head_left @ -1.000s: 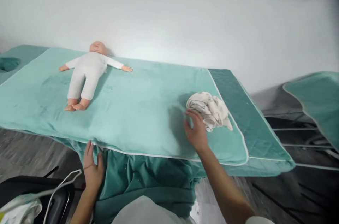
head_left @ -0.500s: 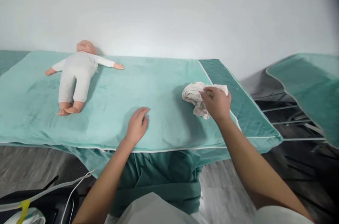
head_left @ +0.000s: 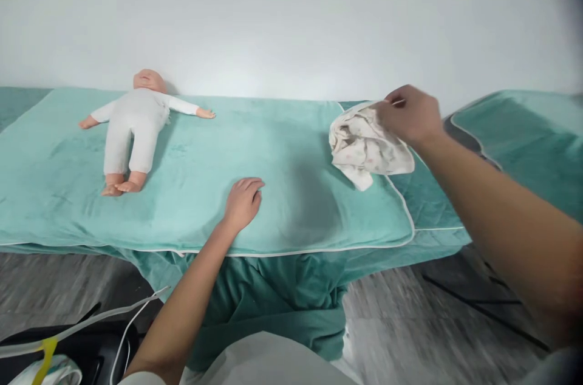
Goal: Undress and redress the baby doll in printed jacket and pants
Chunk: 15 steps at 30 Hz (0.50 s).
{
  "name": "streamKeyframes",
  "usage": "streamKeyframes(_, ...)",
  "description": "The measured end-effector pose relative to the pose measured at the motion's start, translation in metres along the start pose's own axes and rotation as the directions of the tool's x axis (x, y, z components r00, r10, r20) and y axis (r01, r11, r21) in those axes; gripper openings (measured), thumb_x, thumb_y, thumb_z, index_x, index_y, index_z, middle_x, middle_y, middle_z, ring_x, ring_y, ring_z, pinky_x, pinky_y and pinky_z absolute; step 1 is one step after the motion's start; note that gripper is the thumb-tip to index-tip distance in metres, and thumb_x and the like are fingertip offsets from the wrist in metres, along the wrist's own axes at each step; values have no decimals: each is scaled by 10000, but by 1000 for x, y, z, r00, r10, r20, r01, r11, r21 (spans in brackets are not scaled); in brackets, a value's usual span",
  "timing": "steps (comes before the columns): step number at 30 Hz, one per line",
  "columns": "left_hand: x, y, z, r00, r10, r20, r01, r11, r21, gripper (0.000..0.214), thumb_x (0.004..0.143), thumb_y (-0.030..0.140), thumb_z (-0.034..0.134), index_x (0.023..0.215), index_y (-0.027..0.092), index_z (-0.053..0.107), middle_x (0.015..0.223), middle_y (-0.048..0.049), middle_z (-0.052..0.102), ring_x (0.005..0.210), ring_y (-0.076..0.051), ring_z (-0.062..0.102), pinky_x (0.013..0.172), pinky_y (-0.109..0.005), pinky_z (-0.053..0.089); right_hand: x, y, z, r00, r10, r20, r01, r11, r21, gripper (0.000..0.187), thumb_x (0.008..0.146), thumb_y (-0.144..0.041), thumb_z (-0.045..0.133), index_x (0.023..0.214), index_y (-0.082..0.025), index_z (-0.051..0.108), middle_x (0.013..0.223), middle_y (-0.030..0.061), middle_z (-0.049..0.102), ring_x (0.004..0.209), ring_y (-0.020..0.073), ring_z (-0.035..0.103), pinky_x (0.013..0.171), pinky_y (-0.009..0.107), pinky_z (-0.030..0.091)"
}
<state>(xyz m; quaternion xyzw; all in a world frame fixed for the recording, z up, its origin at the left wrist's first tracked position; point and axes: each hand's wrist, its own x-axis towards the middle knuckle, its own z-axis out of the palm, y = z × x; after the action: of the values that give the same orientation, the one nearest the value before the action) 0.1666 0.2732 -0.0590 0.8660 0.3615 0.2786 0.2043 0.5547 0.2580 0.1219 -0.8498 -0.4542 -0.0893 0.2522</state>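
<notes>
My right hand [head_left: 410,115] pinches the upper edge of a crumpled white baby garment [head_left: 368,151] with a small faint print. The garment hangs over the right part of the green bed cover [head_left: 273,130], a sleeve-like flap dangling at its bottom. Palm down on the cover near its front edge lies my left hand [head_left: 244,203], holding nothing, its fingers loosely extended. A baby doll [head_left: 135,115] in a white bodysuit lies on its back at the left, arms spread and bare feet toward me.
A white wall [head_left: 273,27] rises behind the bed. Another green-covered surface [head_left: 542,136] stands at the right. At the lower left is a black container [head_left: 98,351] with a pale tube [head_left: 104,319] over it. Green fabric [head_left: 282,300] hangs down in front.
My right hand has lifted the garment off the bed, up and to the right, and it has partly unfolded. My left hand has shifted slightly right.
</notes>
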Motion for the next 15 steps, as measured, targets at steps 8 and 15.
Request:
streamKeyframes(8,9,19,6,997,-69,25,68,998,15,335,977,210,561,1296,218,664,1326,-74,720,1265,-263,617,1108,-466,441,24,-13,-36,977,31,-211,-17,998,67,351,985,-298,580,1154,-11,693,1090,174,717,854,123,527,803,332,395)
streamKeyframes(15,10,41,28,986,73,152,-69,997,-26,393,992,245,549,1382,241,604,1413,-73,674,1335,-246,581,1243,-485,336,40,-26,-59,919,-13,-395,54,994,93,321,1018,-197,518,1224,17,640,1145,186,700,981,140,611,813,308,394)
